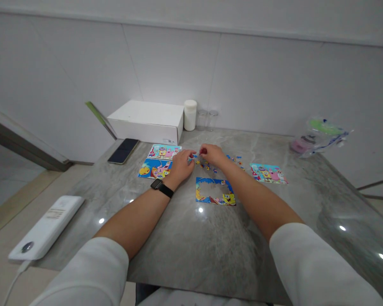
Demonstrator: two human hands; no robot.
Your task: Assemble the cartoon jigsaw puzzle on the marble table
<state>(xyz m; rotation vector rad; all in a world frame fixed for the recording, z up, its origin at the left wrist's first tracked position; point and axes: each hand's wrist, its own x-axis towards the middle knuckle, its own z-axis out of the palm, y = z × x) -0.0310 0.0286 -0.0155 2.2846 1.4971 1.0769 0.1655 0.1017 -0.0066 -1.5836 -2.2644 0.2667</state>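
Evidently close-set, the fingers of the right hand curl inward above small, multicoloured jigsaw pieces; whether one is pinched there, I cannot tell. The left hand reaches in opposite, thumb and forefinger parted at the edge of the pieces, any hold on one too small to make out. The pieces lie scattered around the hands and past the right wrist, probably spread so that single ones can be reached. Just nearer the body, a blue-and-yellow cartoon puzzle border lies flat around a bare gap, presumably placed centrally for both hands. Bright printed cartoon cards lie left and a similar light-blue card right, seemingly kept visible at the sides. Everything rests on a glossy, grey-marbled bench with small bright reflections; behind, a white rectangular box stands near the pale panelled wall.
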